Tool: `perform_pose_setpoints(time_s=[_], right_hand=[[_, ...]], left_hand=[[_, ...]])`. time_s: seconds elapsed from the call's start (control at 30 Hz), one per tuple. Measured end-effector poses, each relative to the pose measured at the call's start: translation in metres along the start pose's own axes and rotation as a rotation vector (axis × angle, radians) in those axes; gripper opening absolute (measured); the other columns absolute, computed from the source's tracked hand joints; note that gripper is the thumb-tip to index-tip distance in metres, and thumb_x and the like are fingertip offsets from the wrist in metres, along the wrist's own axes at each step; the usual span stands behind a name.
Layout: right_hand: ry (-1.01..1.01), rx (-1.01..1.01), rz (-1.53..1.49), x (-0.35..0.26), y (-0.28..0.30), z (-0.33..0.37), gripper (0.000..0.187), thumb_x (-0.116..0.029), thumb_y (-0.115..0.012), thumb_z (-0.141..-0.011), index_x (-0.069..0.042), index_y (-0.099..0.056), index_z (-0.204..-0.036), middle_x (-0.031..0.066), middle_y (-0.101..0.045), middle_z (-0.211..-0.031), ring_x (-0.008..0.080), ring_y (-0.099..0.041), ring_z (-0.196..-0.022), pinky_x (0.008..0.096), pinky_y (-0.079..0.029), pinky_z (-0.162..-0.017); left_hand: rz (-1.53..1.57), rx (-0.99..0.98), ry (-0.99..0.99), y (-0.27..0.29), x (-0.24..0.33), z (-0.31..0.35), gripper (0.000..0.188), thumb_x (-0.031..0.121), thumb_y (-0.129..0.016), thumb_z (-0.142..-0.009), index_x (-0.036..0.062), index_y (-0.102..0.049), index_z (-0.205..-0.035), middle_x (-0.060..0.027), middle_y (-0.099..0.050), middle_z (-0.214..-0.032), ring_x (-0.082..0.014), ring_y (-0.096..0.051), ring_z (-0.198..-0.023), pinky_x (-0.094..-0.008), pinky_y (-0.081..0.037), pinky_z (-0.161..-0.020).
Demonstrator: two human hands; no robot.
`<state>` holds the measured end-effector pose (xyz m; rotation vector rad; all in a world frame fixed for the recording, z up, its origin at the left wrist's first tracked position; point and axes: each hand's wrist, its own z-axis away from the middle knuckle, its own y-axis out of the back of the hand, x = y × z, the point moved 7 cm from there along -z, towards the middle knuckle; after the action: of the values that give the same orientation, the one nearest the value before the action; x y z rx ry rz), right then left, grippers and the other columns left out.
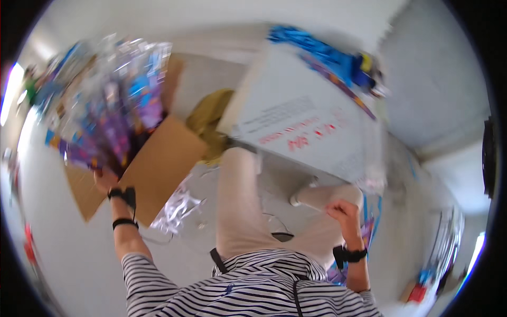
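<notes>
Packages (pixel 119 119) in purple and clear plastic, fanned out from the open cardboard box (pixel 163 166); at its near edge, left hand (pixel 107 180) against their lower ends, fingers mostly hidden, cannot tell whether gripping. Near the right knee (pixel 353 195), right hand (pixel 346 212) curled, fingers narrow. Along the white carton's (pixel 317 127) far edge, blue bundle (pixel 317 48).

The head view looks steeply down from just above the person, past the striped shirt (pixel 253 285) and beige trousers (pixel 238 211). Both the left hand (pixel 105 180) and right hand (pixel 344 211) are near; its wide fisheye also reaches the floor (pixel 185 264) around.
</notes>
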<state>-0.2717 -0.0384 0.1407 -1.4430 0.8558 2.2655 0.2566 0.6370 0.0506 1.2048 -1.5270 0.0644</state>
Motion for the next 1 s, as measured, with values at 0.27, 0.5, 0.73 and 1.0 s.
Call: perform_pose_setpoints(time_s=[0.27, 0.5, 0.73, 1.0], right_hand=[[0.030, 0.356, -0.012, 0.056, 0.097, 0.001, 0.005, -0.001, -0.068, -0.082, 0.003, -0.069, -0.087, -0.0001, -0.063, -0.075, 0.0054, -0.057, -0.072, 0.0220, -0.046, -0.065], [0.199, 0.520, 0.214, 0.097, 0.235, -0.150, 0.027, -0.004, -0.072, -0.076, 0.005, -0.069, -0.102, 0.0081, -0.069, -0.080, 0.0138, -0.065, -0.075, 0.0281, -0.051, -0.069], [0.088, 0.614, 0.733, 0.124, 0.332, -0.346, 0.024, -0.013, -0.066, -0.075, -0.006, -0.073, -0.097, 0.0145, -0.071, -0.103, 0.0377, -0.068, -0.091, 0.0444, -0.053, -0.082], [-0.131, 0.527, 1.387, 0.150, 0.379, -0.438, 0.017, -0.026, -0.067, -0.083, -0.017, -0.080, -0.089, 0.0078, -0.075, -0.089, 0.0276, -0.074, -0.085, 0.0366, -0.060, -0.069]], left_hand=[[-0.220, -0.224, -0.218, -0.085, 0.056, -0.014, 0.038, 0.030, -0.066, -0.076, -0.0055, -0.067, -0.090, -0.0276, -0.070, -0.092, -0.0452, -0.067, -0.090, -0.0515, -0.052, -0.078], [-0.064, 0.021, -0.925, 0.021, 0.272, 0.136, 0.044, 0.007, -0.062, -0.092, -0.0015, -0.056, -0.135, -0.0218, -0.055, -0.138, -0.0383, -0.049, -0.129, -0.0489, -0.038, -0.109], [0.090, -0.594, -0.951, -0.052, 0.375, 0.337, 0.025, 0.002, -0.065, -0.086, -0.0028, -0.065, -0.111, -0.0162, -0.066, -0.115, -0.0337, -0.061, -0.109, -0.0421, -0.047, -0.100], [0.394, -1.408, -0.731, -0.147, 0.450, 0.570, 0.024, -0.002, -0.068, -0.080, -0.0021, -0.066, -0.104, -0.0125, -0.067, -0.110, -0.0240, -0.066, -0.100, -0.0332, -0.052, -0.090]])
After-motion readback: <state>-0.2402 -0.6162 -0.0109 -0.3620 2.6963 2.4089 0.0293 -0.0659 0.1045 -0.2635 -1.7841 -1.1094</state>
